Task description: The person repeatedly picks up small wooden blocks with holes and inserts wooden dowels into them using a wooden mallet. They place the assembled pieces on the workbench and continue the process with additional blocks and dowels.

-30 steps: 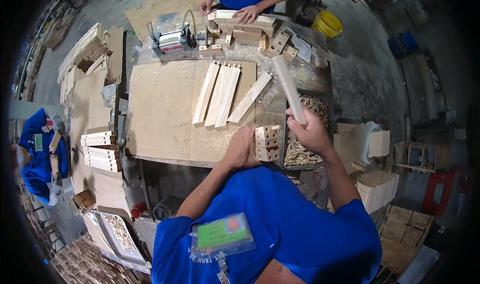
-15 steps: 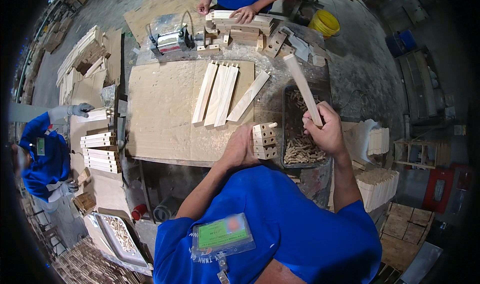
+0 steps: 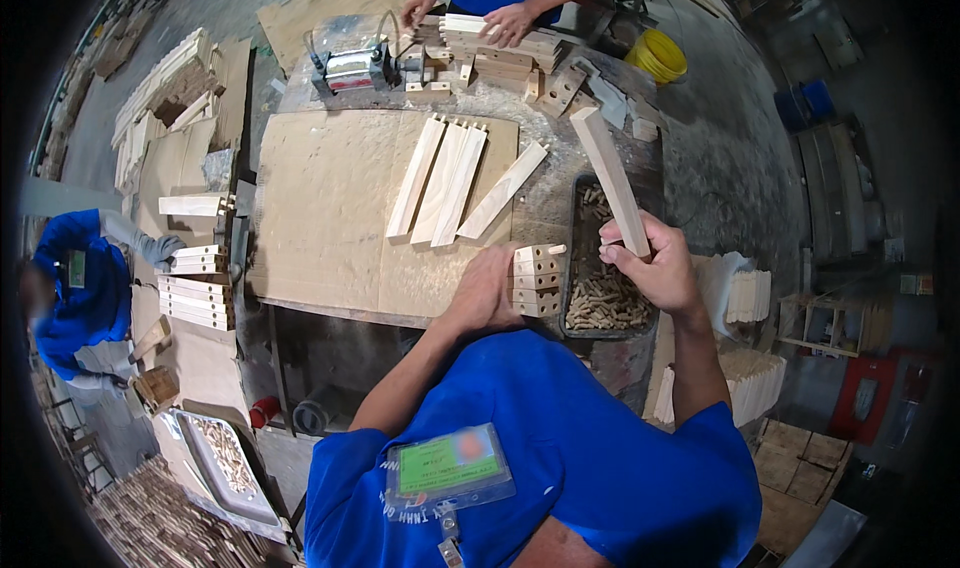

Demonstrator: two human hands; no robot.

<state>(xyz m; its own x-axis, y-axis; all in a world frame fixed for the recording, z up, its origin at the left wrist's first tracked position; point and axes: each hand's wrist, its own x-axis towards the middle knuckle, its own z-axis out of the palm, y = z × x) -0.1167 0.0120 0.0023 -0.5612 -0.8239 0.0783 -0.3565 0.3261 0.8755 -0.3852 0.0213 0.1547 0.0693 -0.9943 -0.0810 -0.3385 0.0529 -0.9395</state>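
My left hand (image 3: 487,286) is closed round a small stack of pale wooden pieces (image 3: 535,296) with drilled holes in their ends, at the table's front edge. A dowel (image 3: 557,250) sticks out of the top piece. My right hand (image 3: 662,270) grips a square wooden stick (image 3: 610,178) by its lower end, the rest slanting up and away. The thumb and forefinger stand out from the stick; whether they pinch something small is unclear. Under this hand lies a dark tray (image 3: 574,208) with many loose dowels (image 3: 610,306).
Several wooden bars (image 3: 440,183) with dowelled ends lie on a cardboard sheet (image 3: 320,208). Across the table a co-worker's hand (image 3: 510,25) rests on stacked bars beside a clamping device (image 3: 358,70). Another co-worker's gloved hand (image 3: 160,250) touches bars at the left.
The view has shifted slightly. My right thumb and forefinger have moved out from the stick. At the left, the gloved hand has moved nearer along the bars. My left hand stays on the stack.
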